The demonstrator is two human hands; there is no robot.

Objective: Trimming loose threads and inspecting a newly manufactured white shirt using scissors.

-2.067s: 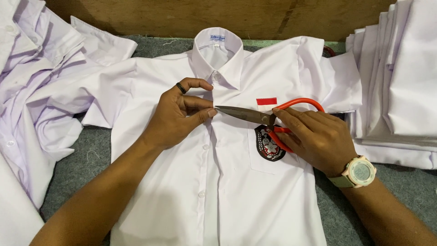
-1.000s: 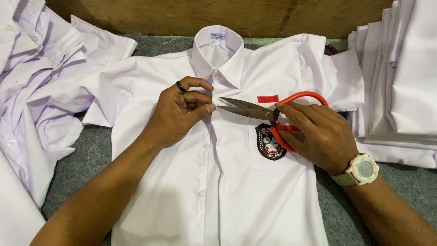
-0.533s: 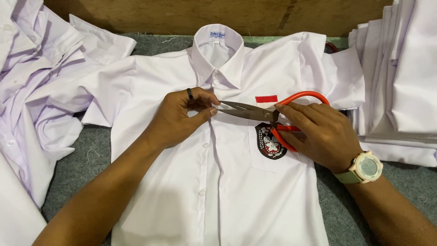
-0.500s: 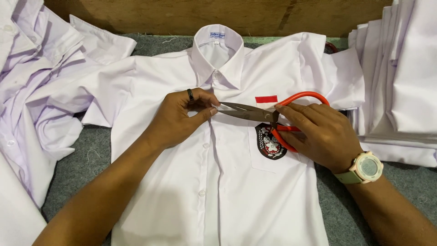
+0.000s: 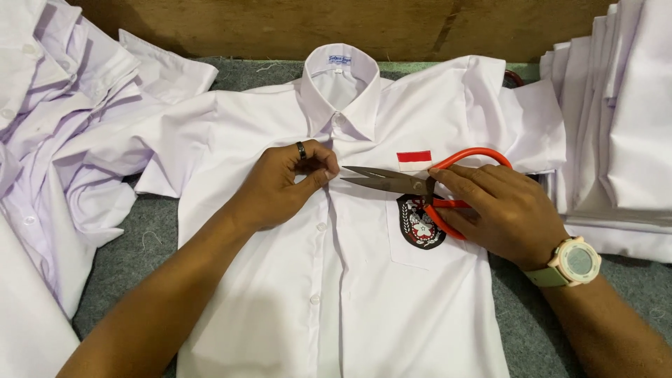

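Scissors [image 5: 413, 183]: red handles, grey blades slightly parted.

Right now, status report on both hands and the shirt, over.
Left hand pinching the placket of the white buttoned shirt. Right hand holding orange-handled steel scissors, blades slightly parted, tips near left fingertips. Nothing blocking.

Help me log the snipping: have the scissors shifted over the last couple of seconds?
Yes. The scissors now lie level with their blades just under the red-and-white flag patch; earlier they tilted with the handles lower, near the crest badge. Tips remain by the left hand.
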